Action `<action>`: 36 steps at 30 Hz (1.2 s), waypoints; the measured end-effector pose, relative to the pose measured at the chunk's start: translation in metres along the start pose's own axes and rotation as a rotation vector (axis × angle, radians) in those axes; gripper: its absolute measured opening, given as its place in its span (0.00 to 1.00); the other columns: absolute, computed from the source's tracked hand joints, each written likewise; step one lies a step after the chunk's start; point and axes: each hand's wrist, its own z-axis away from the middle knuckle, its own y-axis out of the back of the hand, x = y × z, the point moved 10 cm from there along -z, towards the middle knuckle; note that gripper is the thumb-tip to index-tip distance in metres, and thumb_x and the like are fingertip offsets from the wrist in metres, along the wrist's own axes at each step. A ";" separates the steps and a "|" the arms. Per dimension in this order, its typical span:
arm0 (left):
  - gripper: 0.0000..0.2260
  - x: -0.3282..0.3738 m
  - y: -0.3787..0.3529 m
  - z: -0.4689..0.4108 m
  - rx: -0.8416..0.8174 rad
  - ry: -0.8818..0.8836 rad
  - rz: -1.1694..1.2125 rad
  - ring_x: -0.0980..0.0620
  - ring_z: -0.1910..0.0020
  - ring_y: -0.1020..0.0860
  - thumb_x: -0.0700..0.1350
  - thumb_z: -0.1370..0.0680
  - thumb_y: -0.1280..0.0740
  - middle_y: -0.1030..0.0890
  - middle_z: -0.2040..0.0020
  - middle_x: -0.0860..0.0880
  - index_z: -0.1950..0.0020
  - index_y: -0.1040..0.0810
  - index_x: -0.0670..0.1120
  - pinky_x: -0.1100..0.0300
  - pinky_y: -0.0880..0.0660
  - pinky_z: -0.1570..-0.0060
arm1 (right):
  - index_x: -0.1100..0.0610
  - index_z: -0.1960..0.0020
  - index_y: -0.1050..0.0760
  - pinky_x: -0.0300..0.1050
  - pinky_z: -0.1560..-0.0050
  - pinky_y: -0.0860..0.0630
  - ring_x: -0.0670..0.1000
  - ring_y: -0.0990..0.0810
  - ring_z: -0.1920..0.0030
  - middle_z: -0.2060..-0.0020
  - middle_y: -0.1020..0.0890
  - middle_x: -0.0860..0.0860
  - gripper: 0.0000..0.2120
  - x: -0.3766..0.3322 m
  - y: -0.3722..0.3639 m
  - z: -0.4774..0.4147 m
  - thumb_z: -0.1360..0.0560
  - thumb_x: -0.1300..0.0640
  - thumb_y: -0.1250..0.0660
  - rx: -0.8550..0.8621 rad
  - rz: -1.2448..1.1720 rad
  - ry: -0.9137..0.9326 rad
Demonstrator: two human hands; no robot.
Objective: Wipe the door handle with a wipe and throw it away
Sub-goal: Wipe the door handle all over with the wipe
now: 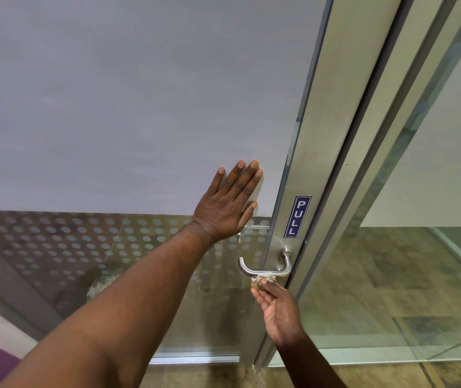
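Observation:
A brushed-metal lever door handle (254, 271) juts out from the metal stile of a glass door, low and right of centre. My right hand (275, 309) pinches a small crumpled white wipe (263, 278) and presses it against the underside of the lever. My left hand (228, 203) lies flat with fingers spread on the frosted glass panel, just above and left of the handle, holding nothing.
A blue PULL sign (298, 217) is stuck on the stile above the handle. The metal door frame (363, 135) runs diagonally up to the right, with a fixed glass panel (419, 275) beyond it. The lower glass has a dotted film (69, 242).

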 end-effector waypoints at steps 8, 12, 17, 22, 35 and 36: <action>0.33 0.001 0.004 0.001 0.005 -0.001 0.003 0.47 0.18 0.63 0.56 0.16 0.47 0.63 0.17 0.47 0.17 0.57 0.45 0.47 0.63 0.21 | 0.64 0.51 0.19 0.40 0.60 0.19 0.52 0.17 0.62 0.57 0.15 0.62 0.07 -0.065 0.033 0.019 0.28 0.71 0.28 0.357 0.247 0.435; 0.33 0.001 0.003 0.000 -0.002 0.001 0.005 0.47 0.18 0.63 0.56 0.16 0.46 0.63 0.17 0.47 0.17 0.57 0.45 0.47 0.63 0.21 | 0.53 0.52 0.17 0.27 0.55 0.25 0.45 0.17 0.57 0.55 0.15 0.49 0.08 -0.091 0.009 0.040 0.27 0.64 0.25 0.350 0.742 0.756; 0.33 0.001 0.003 0.000 0.003 0.001 0.007 0.47 0.18 0.62 0.56 0.16 0.46 0.62 0.17 0.47 0.17 0.56 0.45 0.47 0.64 0.21 | 0.54 0.46 0.16 0.42 0.40 0.30 0.47 0.22 0.46 0.50 0.16 0.44 0.11 -0.090 -0.034 0.053 0.27 0.63 0.25 0.212 1.291 1.022; 0.33 0.001 0.003 0.001 0.014 -0.003 0.015 0.47 0.18 0.61 0.56 0.16 0.46 0.61 0.17 0.47 0.17 0.55 0.45 0.47 0.63 0.20 | 0.49 0.45 0.16 0.44 0.33 0.37 0.45 0.22 0.45 0.48 0.15 0.43 0.12 -0.070 -0.062 0.059 0.27 0.59 0.26 0.051 1.509 1.160; 0.32 0.000 0.000 0.001 0.032 -0.001 0.027 0.47 0.17 0.58 0.56 0.16 0.46 0.58 0.17 0.47 0.17 0.54 0.45 0.46 0.62 0.20 | 0.48 0.44 0.17 0.51 0.43 0.29 0.51 0.20 0.50 0.52 0.14 0.47 0.14 -0.042 -0.128 0.033 0.24 0.44 0.36 0.063 1.909 1.005; 0.32 0.000 0.000 0.002 0.034 0.001 0.026 0.47 0.17 0.58 0.56 0.16 0.46 0.58 0.17 0.47 0.17 0.54 0.45 0.46 0.62 0.20 | 0.47 0.44 0.18 0.51 0.43 0.30 0.51 0.20 0.49 0.52 0.15 0.47 0.15 -0.040 -0.131 0.030 0.24 0.44 0.37 0.058 1.946 0.977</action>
